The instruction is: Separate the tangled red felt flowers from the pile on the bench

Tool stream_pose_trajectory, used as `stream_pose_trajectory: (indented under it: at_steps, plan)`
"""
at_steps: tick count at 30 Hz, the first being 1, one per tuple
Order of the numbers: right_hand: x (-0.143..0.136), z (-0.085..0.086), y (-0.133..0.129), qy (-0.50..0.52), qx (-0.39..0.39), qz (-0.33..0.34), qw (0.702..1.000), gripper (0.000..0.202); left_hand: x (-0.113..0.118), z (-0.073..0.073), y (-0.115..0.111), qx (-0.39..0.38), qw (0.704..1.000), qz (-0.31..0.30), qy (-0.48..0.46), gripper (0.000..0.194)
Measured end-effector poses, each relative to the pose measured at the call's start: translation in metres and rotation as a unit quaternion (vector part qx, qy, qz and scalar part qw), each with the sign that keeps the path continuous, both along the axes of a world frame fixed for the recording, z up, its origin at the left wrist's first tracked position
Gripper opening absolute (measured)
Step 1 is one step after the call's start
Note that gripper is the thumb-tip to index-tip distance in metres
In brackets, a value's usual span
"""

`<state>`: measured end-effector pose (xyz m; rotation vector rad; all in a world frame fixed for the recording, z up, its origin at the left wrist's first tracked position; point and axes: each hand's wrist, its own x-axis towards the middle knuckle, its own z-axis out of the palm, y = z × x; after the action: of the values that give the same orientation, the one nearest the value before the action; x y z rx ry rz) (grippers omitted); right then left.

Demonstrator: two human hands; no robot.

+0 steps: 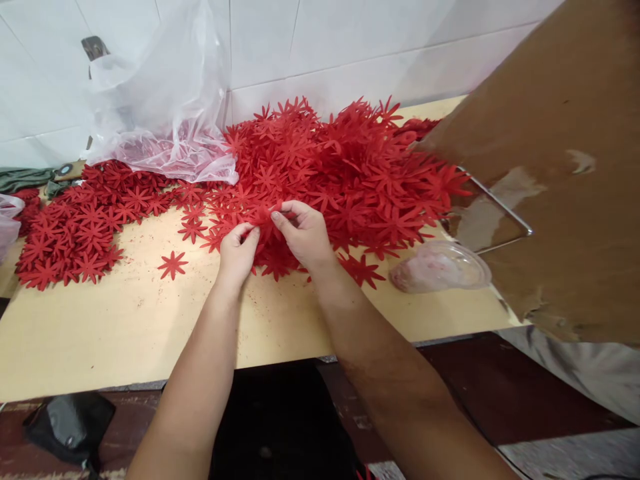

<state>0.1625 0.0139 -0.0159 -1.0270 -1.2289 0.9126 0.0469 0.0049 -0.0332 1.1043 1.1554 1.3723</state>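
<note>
Left hand [239, 257] and right hand [303, 240] angled inward, fingertips close together, forearms reaching up from below. Both pinching red flower piece [261, 216], thumb against fingers, at near edge of flower pile [320, 160]. Piece lies between hands; outline merges with red behind, petal directions and long axis hard to make out. Loose flower [173, 265] flat on worktop [165, 333], left of left hand. Plastic bag [165, 113] hides some flowers; cardboard [565, 180] cut off at right.
</note>
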Motion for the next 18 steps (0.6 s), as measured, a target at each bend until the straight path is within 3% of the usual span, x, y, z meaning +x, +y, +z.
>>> stream_pose_trajectory:
  at_steps: [4, 7, 13, 18]
  plan:
    - [-0.002, -0.002, -0.001, 0.005, -0.007, 0.036, 0.999, 0.019, -0.001, 0.0, 0.003, -0.009, 1.0, 0.025, -0.004, 0.007]
    - [-0.004, -0.007, 0.001, 0.023, -0.032, 0.05, 0.998, 0.023, -0.001, -0.001, 0.002, -0.009, 1.0, 0.009, -0.013, 0.014]
    - [0.005, -0.017, 0.013, 0.019, -0.022, -0.049, 0.998, 0.021, -0.001, -0.001, 0.0, 0.012, 1.0, -0.003, 0.023, 0.02]
    - [0.027, -0.027, 0.026, 0.017, 0.022, -0.146, 0.989, 0.031, -0.002, 0.006, -0.001, -0.01, 0.999, 0.038, 0.007, 0.013]
